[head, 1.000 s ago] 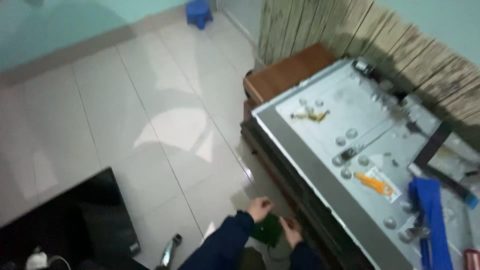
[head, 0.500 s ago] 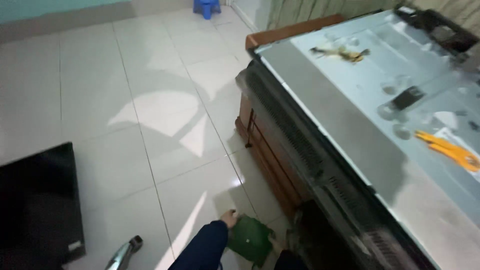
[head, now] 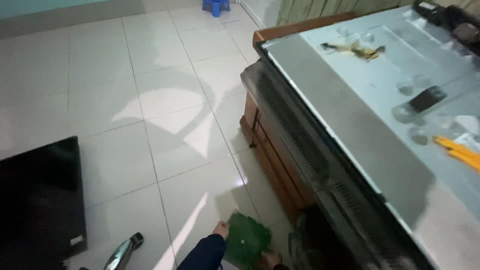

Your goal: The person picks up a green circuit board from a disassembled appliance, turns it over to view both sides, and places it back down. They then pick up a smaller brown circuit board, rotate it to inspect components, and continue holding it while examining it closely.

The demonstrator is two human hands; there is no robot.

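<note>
Since half a second ago the view has slid so that both hands now show at the bottom centre of the frame, where only one showed before. Left hand (head: 220, 229) grips the upper left edge of a green circuit board (head: 246, 241) low over the tiled floor (head: 165, 105), and right hand (head: 270, 259) holds its lower right edge, fingers closed on it. Just right of them stands the wooden counter (head: 272, 160) bearing a large grey panel (head: 360, 125); a black screen (head: 37, 200) lies at lower left, and a blue stool (head: 216, 6) stands at the top.
</note>
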